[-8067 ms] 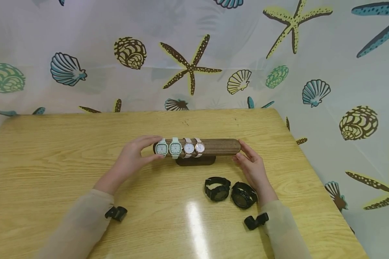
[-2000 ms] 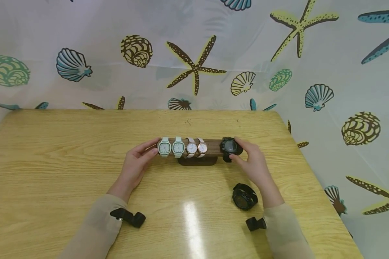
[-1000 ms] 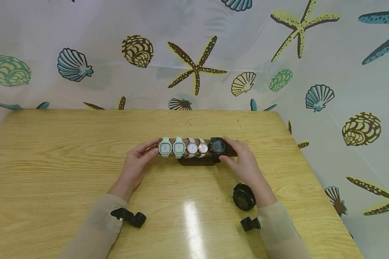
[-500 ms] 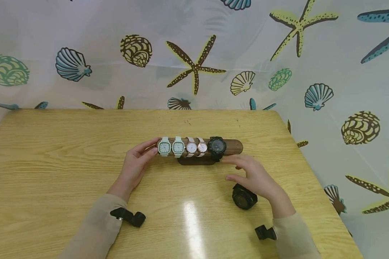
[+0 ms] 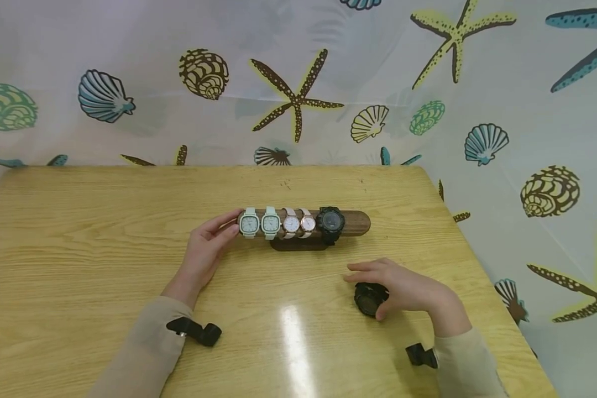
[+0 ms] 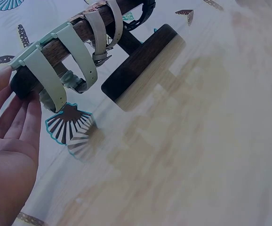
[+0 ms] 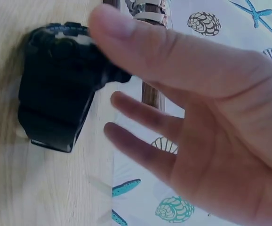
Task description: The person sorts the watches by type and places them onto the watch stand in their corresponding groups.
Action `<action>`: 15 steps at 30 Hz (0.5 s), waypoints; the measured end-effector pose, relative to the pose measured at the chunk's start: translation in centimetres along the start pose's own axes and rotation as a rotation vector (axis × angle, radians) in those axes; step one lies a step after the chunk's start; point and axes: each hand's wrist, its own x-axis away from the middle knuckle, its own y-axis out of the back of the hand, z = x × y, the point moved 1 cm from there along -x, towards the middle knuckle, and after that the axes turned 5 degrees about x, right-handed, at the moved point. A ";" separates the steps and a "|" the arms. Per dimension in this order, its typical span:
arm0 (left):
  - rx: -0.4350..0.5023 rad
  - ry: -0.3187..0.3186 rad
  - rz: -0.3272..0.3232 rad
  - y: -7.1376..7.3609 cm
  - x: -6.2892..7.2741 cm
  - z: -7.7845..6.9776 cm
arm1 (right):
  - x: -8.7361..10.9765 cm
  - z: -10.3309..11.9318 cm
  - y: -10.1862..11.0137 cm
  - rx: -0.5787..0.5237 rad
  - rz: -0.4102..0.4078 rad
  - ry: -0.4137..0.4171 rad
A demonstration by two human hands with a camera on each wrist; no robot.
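A dark wooden watch stand (image 5: 355, 223) carries a row of watches on its bar. From the left come two mint-green square watches (image 5: 271, 223), two small round white-strapped watches (image 5: 307, 223) and a black digital watch (image 5: 330, 221). My left hand (image 5: 205, 249) grips the bar's left end between thumb and fingers, beside the first mint watch (image 6: 46, 77). My right hand (image 5: 403, 284) is at a second black watch (image 5: 368, 299) on the table, fingers spread behind it and thumb at its front right. In the right wrist view the thumb overlaps this watch (image 7: 56, 89), and the other fingers stand apart from it.
The wooden table (image 5: 104, 249) ends at a shell-and-starfish patterned cloth (image 5: 154, 105) behind and to the right. Black wrist cameras (image 5: 199, 333) sit on both sleeves. The bar's right end sticks out past its base (image 5: 298, 245).
The first black watch has gone from the table onto the bar and slid left beside the white-strapped ones. My right hand has let go of it and come down to the other black watch.
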 end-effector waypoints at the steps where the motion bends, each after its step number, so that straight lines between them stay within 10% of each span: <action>1: 0.001 -0.001 0.000 0.0 0.0 0.0 | 0.1 -0.1 0.0 0.004 0.008 -0.008; 15: 0.001 -0.001 -0.002 0.0 -0.1 0.1 | 0.2 -0.7 -0.3 -0.020 0.006 -0.025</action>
